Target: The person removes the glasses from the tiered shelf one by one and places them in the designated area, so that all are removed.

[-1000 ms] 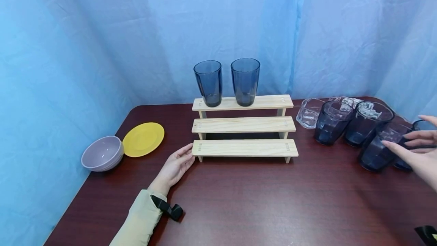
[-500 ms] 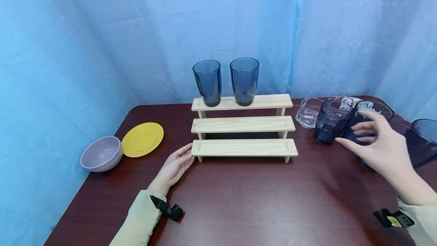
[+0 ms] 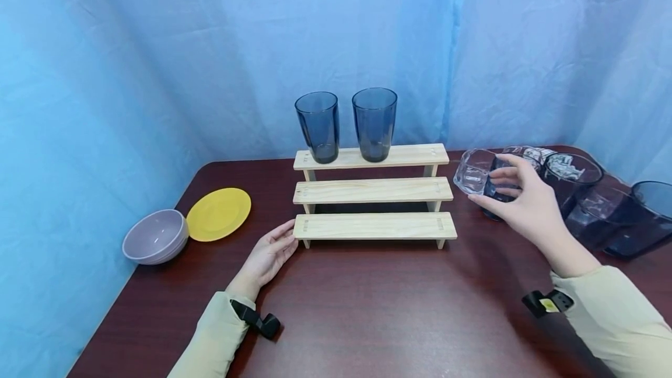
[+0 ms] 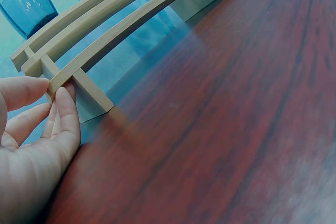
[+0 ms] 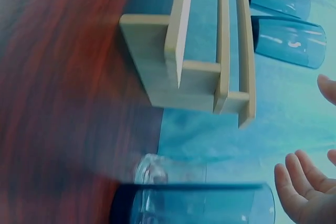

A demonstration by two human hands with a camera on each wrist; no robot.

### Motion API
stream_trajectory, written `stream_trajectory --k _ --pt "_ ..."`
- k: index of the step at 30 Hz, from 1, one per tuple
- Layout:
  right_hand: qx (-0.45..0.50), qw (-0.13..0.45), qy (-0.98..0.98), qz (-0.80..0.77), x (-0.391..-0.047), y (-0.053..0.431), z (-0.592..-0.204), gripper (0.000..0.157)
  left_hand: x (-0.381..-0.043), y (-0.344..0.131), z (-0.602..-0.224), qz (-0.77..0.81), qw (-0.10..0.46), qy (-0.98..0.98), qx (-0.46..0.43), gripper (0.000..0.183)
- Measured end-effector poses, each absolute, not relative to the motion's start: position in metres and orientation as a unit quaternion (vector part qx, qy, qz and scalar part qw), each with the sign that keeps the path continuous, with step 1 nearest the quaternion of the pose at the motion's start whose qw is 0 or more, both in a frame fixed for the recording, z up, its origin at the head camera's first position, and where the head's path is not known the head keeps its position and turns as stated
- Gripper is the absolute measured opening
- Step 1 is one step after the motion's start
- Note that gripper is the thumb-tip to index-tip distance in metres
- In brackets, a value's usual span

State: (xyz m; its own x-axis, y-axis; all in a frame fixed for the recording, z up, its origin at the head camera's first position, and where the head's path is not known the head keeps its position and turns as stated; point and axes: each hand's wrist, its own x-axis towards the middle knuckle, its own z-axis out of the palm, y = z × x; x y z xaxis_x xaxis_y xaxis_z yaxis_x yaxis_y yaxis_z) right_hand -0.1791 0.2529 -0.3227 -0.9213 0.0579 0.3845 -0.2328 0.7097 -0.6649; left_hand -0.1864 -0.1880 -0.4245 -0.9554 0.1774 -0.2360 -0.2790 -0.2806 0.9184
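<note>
My left hand (image 3: 268,256) pinches the left end of the lowest board of a three-step wooden display stand (image 3: 375,225); in the left wrist view the thumb is on top and the fingers are underneath. Two blue-grey glass tumblers, a left one (image 3: 317,127) and a right one (image 3: 375,124), stand upright on the top step. My right hand (image 3: 530,209) hovers with thumb and fingers spread in a curve, overlapping a dark tumbler (image 3: 492,191). In the right wrist view, nothing lies between those fingers, and the tumbler (image 5: 194,205) stands beside them. A clear glass (image 3: 469,177) is just left of it.
Several more dark tumblers (image 3: 574,177) crowd the table's right side, with another clear glass (image 3: 520,149) behind. On the left lie a yellow plate (image 3: 219,214) and a lilac bowl (image 3: 156,235). A blue curtain (image 3: 262,51) hangs behind the dark red table (image 3: 367,308).
My right hand has come in from the right edge, moving left across the tumblers to the leftmost dark one. The left hand keeps its hold on the stand.
</note>
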Motion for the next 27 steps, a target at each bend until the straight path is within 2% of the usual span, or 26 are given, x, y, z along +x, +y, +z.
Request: stream_trajectory --k 9,18,27 --pt "0.081 0.166 -0.888 0.421 -0.206 0.223 -0.312 0.084 -0.188 -0.187 -0.421 0.799 0.148 0.582 -0.035 0.054" --pt "0.090 0.125 -0.869 0.469 -0.231 0.193 -0.321 0.089 -0.188 -0.188 -0.423 0.802 0.146 0.577 -0.042 0.054" --pt "0.109 0.110 -0.858 0.490 -0.253 0.165 -0.317 0.095 -0.186 -0.188 -0.426 0.805 0.140 0.575 -0.043 0.054"
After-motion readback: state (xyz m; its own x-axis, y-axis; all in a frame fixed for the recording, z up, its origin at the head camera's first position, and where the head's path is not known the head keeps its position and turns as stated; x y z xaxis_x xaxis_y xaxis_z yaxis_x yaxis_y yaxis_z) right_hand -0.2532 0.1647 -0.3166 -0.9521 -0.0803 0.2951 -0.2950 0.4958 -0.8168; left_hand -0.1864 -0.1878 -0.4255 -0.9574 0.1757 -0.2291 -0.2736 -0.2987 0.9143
